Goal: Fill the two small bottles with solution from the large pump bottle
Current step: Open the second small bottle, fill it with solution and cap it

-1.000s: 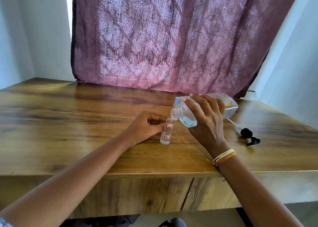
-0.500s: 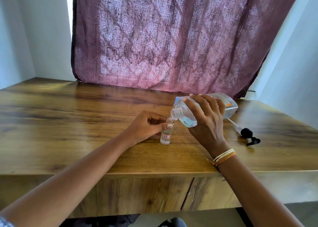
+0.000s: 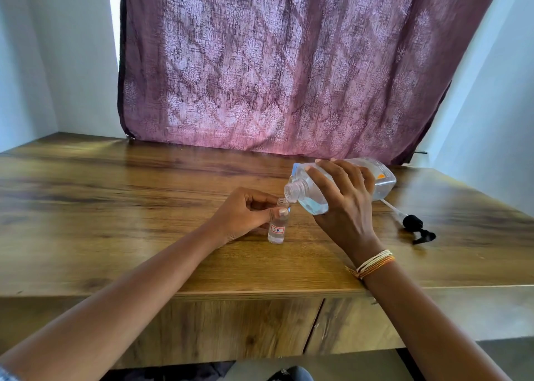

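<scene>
Right hand gripped the tilted large bottle, mouth over the small bottle, which the left hand pinched upright on the table.

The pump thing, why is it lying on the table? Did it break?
The black pump lies on the wooden table, taken off so the right hand can pour from the large bottle. No break shows.
</scene>
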The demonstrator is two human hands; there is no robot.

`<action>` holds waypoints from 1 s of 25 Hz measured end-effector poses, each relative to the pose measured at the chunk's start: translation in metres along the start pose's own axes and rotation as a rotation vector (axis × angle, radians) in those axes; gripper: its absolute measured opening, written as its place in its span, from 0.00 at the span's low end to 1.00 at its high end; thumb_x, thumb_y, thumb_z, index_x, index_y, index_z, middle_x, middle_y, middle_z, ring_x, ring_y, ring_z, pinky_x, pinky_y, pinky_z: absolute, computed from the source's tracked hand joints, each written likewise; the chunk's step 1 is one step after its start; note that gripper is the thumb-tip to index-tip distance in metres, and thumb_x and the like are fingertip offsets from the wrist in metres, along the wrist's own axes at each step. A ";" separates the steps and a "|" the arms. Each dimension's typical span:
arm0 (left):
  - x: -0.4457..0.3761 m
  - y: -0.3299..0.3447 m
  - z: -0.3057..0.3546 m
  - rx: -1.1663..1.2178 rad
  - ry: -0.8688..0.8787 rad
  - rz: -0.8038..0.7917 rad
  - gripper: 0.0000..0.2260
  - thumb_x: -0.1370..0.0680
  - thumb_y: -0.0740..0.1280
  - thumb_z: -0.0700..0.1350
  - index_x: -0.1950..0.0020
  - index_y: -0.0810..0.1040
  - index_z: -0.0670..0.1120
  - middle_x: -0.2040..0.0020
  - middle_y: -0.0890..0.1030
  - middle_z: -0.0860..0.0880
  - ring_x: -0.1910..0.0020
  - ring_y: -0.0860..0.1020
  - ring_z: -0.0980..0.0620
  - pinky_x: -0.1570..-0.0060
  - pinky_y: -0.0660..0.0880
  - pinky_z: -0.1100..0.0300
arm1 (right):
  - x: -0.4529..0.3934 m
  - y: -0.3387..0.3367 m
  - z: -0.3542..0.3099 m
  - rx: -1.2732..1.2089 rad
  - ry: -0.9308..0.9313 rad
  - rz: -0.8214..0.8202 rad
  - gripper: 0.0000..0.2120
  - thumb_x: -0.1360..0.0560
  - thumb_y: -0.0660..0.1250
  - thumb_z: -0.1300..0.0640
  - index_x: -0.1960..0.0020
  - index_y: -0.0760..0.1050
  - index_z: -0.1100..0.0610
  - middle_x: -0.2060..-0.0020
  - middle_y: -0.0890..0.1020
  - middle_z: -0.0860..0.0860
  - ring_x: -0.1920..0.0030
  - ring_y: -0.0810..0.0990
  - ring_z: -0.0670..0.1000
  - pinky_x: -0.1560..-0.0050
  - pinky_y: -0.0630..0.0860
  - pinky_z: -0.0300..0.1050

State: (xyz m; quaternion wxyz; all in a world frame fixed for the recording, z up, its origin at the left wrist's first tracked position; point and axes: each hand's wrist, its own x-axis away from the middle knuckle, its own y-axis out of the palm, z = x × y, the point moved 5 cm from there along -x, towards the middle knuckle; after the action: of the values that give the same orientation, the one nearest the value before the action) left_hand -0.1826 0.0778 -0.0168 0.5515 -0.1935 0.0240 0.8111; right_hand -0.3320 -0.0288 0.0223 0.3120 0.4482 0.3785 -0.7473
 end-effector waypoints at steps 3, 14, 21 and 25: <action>-0.001 0.000 -0.001 0.000 -0.007 0.003 0.10 0.27 0.72 0.39 0.47 0.84 0.41 0.52 0.86 0.44 0.54 0.85 0.46 0.56 0.83 0.53 | 0.000 0.001 -0.001 -0.008 0.000 -0.015 0.27 0.31 0.75 0.49 0.35 0.69 0.48 0.42 0.82 0.52 0.41 0.78 0.57 0.43 0.68 0.58; 0.000 -0.002 0.002 -0.015 0.017 0.008 0.08 0.27 0.73 0.40 0.50 0.85 0.47 0.53 0.86 0.44 0.54 0.85 0.45 0.54 0.83 0.51 | 0.000 0.002 -0.001 -0.063 0.078 -0.075 0.25 0.31 0.73 0.47 0.36 0.70 0.47 0.42 0.81 0.49 0.43 0.78 0.55 0.45 0.69 0.57; 0.002 0.001 0.006 -0.028 0.038 -0.029 0.09 0.28 0.73 0.37 0.49 0.84 0.45 0.59 0.86 0.53 0.59 0.84 0.57 0.61 0.81 0.64 | -0.005 0.000 0.004 -0.225 0.278 -0.192 0.27 0.35 0.70 0.40 0.38 0.74 0.49 0.45 0.80 0.47 0.45 0.78 0.54 0.48 0.72 0.54; 0.002 0.000 0.005 -0.024 0.032 -0.023 0.08 0.28 0.73 0.38 0.52 0.84 0.48 0.59 0.86 0.54 0.59 0.84 0.56 0.59 0.82 0.61 | -0.015 -0.008 0.011 -0.519 0.521 -0.154 0.31 0.40 0.75 0.46 0.39 0.73 0.50 0.48 0.81 0.45 0.48 0.79 0.47 0.49 0.76 0.48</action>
State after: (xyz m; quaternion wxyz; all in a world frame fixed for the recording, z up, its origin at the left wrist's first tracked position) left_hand -0.1844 0.0804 -0.0130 0.5578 -0.2132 0.0207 0.8018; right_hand -0.3368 -0.0325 0.0419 0.2515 0.4997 0.6544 -0.5087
